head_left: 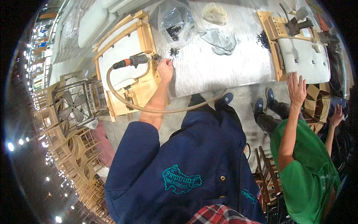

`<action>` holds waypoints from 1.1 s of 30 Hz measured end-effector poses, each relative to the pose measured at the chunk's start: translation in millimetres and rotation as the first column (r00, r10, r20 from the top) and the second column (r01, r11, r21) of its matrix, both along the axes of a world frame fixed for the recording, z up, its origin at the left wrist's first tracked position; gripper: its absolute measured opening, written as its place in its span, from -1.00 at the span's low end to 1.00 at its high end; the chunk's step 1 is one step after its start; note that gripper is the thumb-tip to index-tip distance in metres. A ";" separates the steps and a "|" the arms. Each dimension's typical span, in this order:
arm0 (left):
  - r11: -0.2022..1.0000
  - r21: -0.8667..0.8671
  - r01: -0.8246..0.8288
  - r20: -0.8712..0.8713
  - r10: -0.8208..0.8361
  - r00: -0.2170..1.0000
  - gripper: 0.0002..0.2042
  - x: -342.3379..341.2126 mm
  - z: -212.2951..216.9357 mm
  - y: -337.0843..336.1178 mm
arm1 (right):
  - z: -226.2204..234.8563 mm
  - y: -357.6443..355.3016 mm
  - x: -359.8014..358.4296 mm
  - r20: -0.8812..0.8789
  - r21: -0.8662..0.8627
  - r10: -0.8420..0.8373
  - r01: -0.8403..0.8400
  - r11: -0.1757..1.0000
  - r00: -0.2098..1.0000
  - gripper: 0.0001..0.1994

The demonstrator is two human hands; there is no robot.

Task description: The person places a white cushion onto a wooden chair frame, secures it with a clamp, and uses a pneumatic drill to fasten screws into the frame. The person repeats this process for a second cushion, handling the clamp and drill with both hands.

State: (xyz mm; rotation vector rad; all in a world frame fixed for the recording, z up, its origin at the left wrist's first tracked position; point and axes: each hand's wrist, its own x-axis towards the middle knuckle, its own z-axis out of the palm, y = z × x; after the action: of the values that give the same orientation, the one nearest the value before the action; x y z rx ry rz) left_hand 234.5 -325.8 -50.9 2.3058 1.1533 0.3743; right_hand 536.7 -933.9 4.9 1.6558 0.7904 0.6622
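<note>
My left hand (165,70) reaches out from a navy blue sleeve to the edge of a metal-topped table (223,67). Its fingers are pinched together on what looks like a small dark screw, just below a little pile of dark screws (173,51). Right beside the hand, an air-powered screwdriver (136,60) with an orange band lies on a wooden seat frame with a white cushion (123,52). Its tan hose (149,109) loops down and to the right. My right hand is out of sight.
A clear bag of dark parts (172,18) and a grey cloth (220,40) lie on the table. A co-worker in a green shirt (305,168) rests a hand (296,89) by a second cushioned seat frame (298,52). A fan (72,104) and stacked wooden chairs (80,164) stand at left.
</note>
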 end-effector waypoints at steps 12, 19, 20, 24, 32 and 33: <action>0.993 -0.036 0.116 -0.132 -0.119 0.984 -0.57 16.9 12.6 0.4 | -40.7 -0.9 -120.8 -0.806 0.447 0.009 0.600 0.663 0.592 -0.63; 0.972 0.090 0.216 0.013 -0.218 0.976 -0.61 -1.9 -30.9 37.3 | -75.4 77.0 -423.6 -0.951 -0.269 0.228 0.920 -0.287 -0.207 -0.58; 0.965 0.102 0.243 -0.018 -0.242 0.970 -0.61 12.9 -30.3 36.9 | -65.0 85.1 -408.5 -0.950 -0.266 0.251 0.897 -0.352 -0.183 -0.52; 0.965 0.096 0.243 -0.085 -0.236 0.968 -0.60 10.6 -11.3 39.2 | -72.7 100.0 -401.7 -0.951 -0.228 0.291 0.870 -0.436 -0.103 -0.40; 0.952 0.148 0.267 -0.002 -0.270 0.963 -0.65 7.9 -6.0 31.3 | -91.6 95.1 -413.4 -0.938 -0.251 0.327 0.875 -0.414 -0.114 -0.39; 0.943 0.183 0.277 -0.023 -0.278 0.960 -0.67 8.8 -6.5 33.4 | -92.2 94.5 -414.6 -0.934 -0.266 0.332 0.875 -0.404 -0.130 -0.39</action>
State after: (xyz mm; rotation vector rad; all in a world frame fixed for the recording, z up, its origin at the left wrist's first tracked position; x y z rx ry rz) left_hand 243.3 -292.3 -57.4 2.5844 0.8027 0.3912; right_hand 122.1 -839.4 -87.3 3.3171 -0.8576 -1.5413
